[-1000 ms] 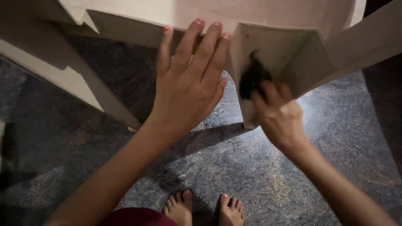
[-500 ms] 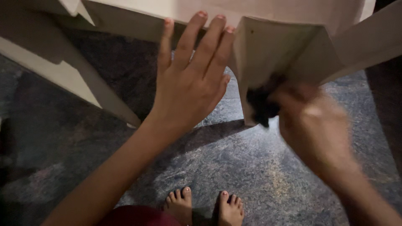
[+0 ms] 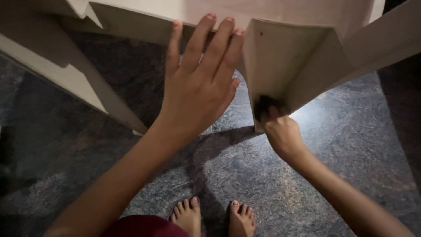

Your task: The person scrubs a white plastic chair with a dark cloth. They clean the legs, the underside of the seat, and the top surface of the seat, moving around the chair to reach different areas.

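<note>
The head view looks down on a pale chair [image 3: 280, 57] turned over or tipped, its legs and underside filling the top of the frame; how it stands as a whole cannot be told, since its upper parts run off the top edge and both sides. One leg [image 3: 74, 83] slants down to the left over the dark speckled floor [image 3: 342, 145]. The left hand [image 3: 197, 87] lies flat on the chair's underside, fingers spread and stretched upward, fingertips on the pale surface near the top edge; it grips nothing. The right hand [image 3: 283, 134] is curled in a loose fist at the lower end of a hollow, folded leg, pressing a small dark wad [image 3: 265, 105] against the leg's inner face. The wad is blurred and half covered by the fingers, so whether it is cloth or a scrubber cannot be made out. Both forearms reach up from the bottom edge, the right one cut off at the corner. Two bare feet [image 3: 215, 215] stand on the floor below, beside a strip of dark red cloth [image 3: 140, 226], mostly out of frame.
</note>
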